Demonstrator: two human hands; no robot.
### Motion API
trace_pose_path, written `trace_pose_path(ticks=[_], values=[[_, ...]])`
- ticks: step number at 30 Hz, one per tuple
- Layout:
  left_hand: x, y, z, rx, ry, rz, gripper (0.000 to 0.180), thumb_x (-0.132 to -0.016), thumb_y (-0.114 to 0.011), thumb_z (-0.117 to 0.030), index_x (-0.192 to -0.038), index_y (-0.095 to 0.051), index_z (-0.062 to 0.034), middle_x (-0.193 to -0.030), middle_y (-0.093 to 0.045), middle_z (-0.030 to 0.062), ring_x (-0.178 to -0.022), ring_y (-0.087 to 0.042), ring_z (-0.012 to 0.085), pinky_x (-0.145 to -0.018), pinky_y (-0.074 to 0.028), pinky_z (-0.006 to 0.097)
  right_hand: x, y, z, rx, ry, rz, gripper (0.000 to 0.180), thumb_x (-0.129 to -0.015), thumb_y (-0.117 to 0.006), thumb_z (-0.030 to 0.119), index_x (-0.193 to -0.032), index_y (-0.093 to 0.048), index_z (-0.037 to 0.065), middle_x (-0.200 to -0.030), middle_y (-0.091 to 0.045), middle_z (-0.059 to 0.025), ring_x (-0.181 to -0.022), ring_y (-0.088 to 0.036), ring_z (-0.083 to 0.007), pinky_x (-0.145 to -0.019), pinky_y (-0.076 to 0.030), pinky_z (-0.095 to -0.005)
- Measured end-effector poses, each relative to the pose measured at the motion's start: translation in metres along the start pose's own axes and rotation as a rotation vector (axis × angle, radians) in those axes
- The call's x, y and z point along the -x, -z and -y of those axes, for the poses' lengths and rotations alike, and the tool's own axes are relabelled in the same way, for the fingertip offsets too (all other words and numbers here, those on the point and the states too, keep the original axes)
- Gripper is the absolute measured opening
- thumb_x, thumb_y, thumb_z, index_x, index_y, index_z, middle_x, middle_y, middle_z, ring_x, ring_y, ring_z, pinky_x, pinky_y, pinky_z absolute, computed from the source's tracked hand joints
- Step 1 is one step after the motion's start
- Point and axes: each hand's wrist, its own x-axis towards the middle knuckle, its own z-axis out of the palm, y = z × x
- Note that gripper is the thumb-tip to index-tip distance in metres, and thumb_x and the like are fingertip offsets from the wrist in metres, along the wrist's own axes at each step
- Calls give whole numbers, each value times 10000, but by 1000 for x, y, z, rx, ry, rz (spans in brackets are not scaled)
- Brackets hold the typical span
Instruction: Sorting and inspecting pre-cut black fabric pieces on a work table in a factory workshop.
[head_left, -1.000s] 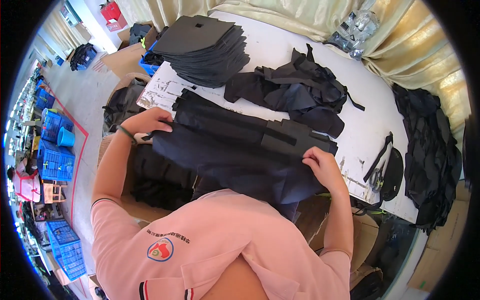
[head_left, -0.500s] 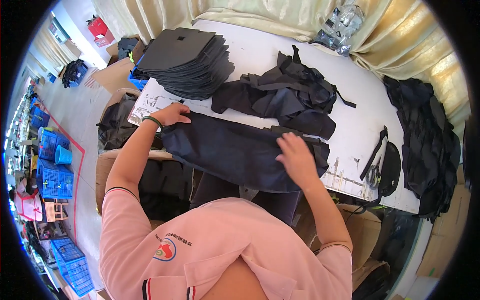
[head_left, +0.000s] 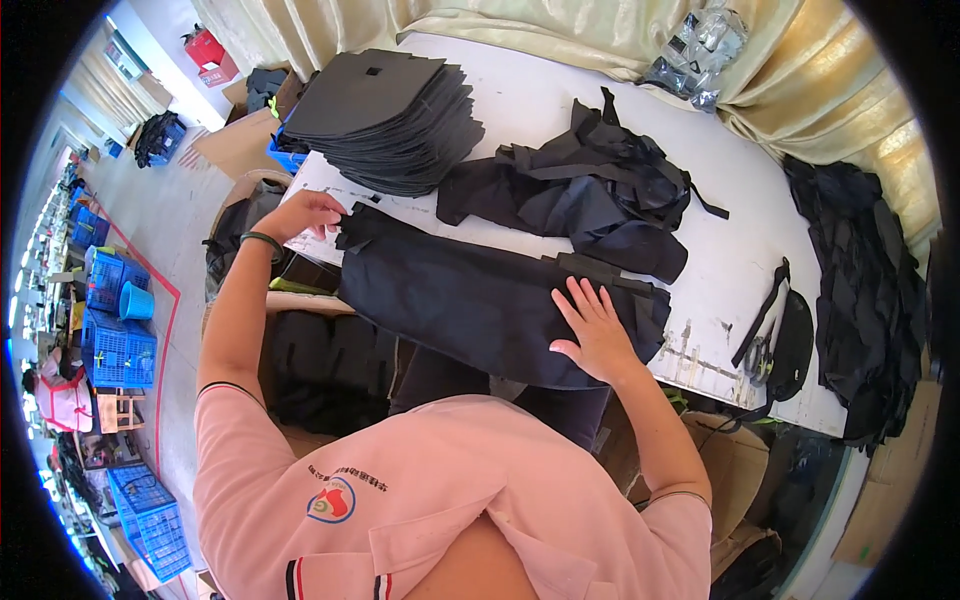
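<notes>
A long black fabric piece [head_left: 450,290], looking like a sewn bag panel, lies across the near edge of the white table, its lower side hanging toward my lap. My left hand [head_left: 310,215] is at its far left corner, thumb and fingers pinched on the edge. Palm down, with fingers spread, my right hand [head_left: 597,330] rests flat on the right part of the cloth. Folded layers show at that right end. Just beyond it lies a loose heap of black fabric parts [head_left: 590,185] with straps.
A tall stack of dark flat panels [head_left: 385,120] stands at the back left of the table [head_left: 520,80]. To the right are a small black pouch [head_left: 792,345], scissors [head_left: 760,360] and a hanging pile of black cloth [head_left: 865,290]. Open cartons [head_left: 735,455] sit below the table.
My left hand has shifted left and out to the cloth's corner, which now shows spread out. My right hand has flattened onto the fabric. The view has shifted slightly.
</notes>
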Motion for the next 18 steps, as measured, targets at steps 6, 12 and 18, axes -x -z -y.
trace_pose_path(ticks=[6, 12, 18], values=[[38, -30, -88, 175, -311, 50, 238, -936, -617, -111, -1164, -630, -45, -788, -605, -20, -692, -592, 50, -561, -464, 191, -39, 43, 8, -374, 3, -326, 614, -853, -720, 196, -1400, -468, 78, -1457, -425, -185, -1203, -537, -389, -1039, -424, -458], [43, -119, -168, 119, -483, 244, 305, -933, -630, -130, -1234, -586, -114, -784, -603, -40, -673, -562, 23, -544, -434, 176, -132, 50, 94, -1582, 108, -85, 503, -942, -599, 36, -1403, -399, 54, -1121, -631, -114, -912, -630, -129, -801, -537, -274], [-12, -28, -143, -690, -832, -810, 595, -773, -786, -390, -1230, -582, -69, -1098, -645, 144, -973, -632, 289, -860, -498, 403, -123, 39, 79, -1363, -64, -211, 120, -941, -592, 31, -1051, -620, -8, -868, -649, -41, -721, -602, -91, -675, -496, -225]])
